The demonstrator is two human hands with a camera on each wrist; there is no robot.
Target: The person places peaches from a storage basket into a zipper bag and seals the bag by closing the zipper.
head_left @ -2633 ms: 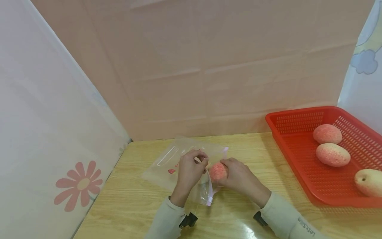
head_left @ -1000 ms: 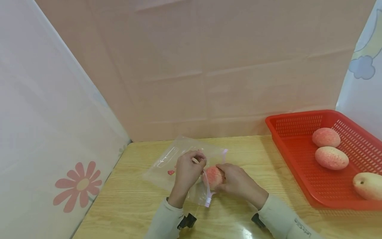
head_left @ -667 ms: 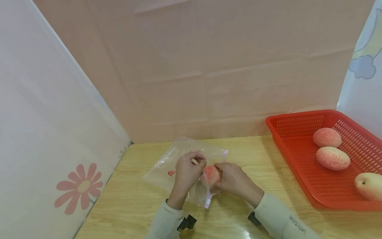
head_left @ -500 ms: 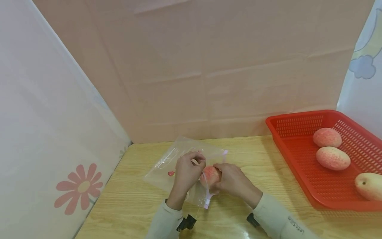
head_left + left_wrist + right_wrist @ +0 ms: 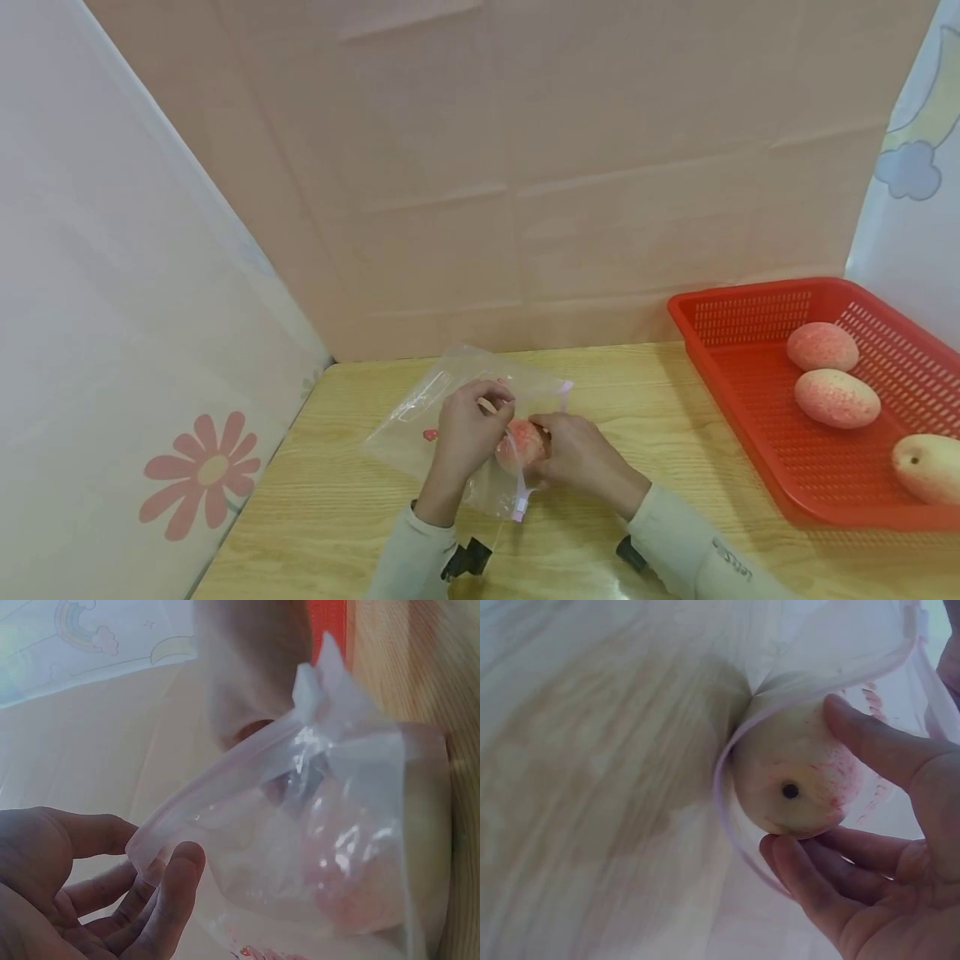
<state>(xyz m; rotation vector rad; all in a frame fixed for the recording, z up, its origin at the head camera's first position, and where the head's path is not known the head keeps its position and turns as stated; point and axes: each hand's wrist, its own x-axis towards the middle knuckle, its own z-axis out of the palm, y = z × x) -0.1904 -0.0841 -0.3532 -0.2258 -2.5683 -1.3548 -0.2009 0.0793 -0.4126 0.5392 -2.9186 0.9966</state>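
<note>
A clear zip bag (image 5: pixel 416 417) with a pale pink zip edge and small red prints lies on the wooden table. My left hand (image 5: pixel 472 421) pinches the upper edge of its mouth between thumb and fingers, lifting it. With thumb and fingertips my right hand (image 5: pixel 585 458) holds an oval pink-and-cream fruit (image 5: pixel 517 446) inside the bag's mouth. In the right wrist view the fruit (image 5: pixel 780 769) shows a small dark hole at its near end, and the zip edge curves around it. Through the bag's film, the left wrist view shows the fruit's (image 5: pixel 352 877) pink side.
A red plastic basket (image 5: pixel 731 425) stands on the right of the table (image 5: pixel 300 517). Inside it lie a pink fruit (image 5: pixel 822 347), a speckled pink-and-cream fruit (image 5: pixel 837 398) and a paler one (image 5: pixel 930 467). Cloth walls (image 5: pixel 420 208) rise behind and at the sides.
My right hand has moved left, carrying the fruit from the bag's mouth further into it. The left hand keeps its pinch on the edge, nearly still.
</note>
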